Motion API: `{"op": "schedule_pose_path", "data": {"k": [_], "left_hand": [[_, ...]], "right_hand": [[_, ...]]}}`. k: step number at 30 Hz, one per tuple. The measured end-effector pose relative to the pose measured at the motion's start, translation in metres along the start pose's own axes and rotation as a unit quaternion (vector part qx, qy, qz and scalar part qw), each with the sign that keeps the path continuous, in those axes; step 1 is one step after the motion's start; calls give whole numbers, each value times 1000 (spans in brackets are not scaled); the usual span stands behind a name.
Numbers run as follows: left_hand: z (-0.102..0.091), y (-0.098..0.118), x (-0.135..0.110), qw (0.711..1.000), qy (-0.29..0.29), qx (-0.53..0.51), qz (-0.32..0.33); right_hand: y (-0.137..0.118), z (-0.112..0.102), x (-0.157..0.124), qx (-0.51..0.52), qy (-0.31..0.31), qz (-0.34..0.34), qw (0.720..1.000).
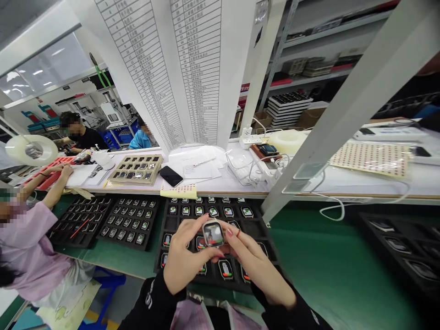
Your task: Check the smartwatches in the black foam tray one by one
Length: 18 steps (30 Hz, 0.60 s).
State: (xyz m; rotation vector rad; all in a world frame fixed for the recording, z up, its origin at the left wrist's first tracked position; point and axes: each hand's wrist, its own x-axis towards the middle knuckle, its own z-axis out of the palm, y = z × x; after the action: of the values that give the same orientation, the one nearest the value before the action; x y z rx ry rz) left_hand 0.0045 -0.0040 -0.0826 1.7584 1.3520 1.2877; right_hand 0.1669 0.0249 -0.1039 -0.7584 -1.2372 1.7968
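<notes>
A smartwatch without a strap is held up between my two hands, its square screen facing me. My left hand grips it at the left edge, thumb below and index finger above. On the other side, my right hand closes its fingers on the right edge, a red band round one finger. Beneath both hands lies a black foam tray with several lit watches in its slots; some slots hold none. My hands hide part of the tray's middle.
More black trays of watches stand left and right on the green bench. A slanted white post rises at right. On the ledge are a phone, a beige tray and cables. A co-worker in pink sits left.
</notes>
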Motion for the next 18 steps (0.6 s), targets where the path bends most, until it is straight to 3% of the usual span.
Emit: {"op": "schedule_pose_path", "data": {"k": [4,12,18], "left_hand": [[1,-3,0,999,-24,-23,1],[1,-10,-3,999,-36,-13,-17],[4,-15,-8,998,-51,-8,-41]], "right_hand": [[-3,2,-4,43,-52,-6,998],[13,-6,0,108,-63,-15,992],[25,-7,7,205,-104,27,973]]}}
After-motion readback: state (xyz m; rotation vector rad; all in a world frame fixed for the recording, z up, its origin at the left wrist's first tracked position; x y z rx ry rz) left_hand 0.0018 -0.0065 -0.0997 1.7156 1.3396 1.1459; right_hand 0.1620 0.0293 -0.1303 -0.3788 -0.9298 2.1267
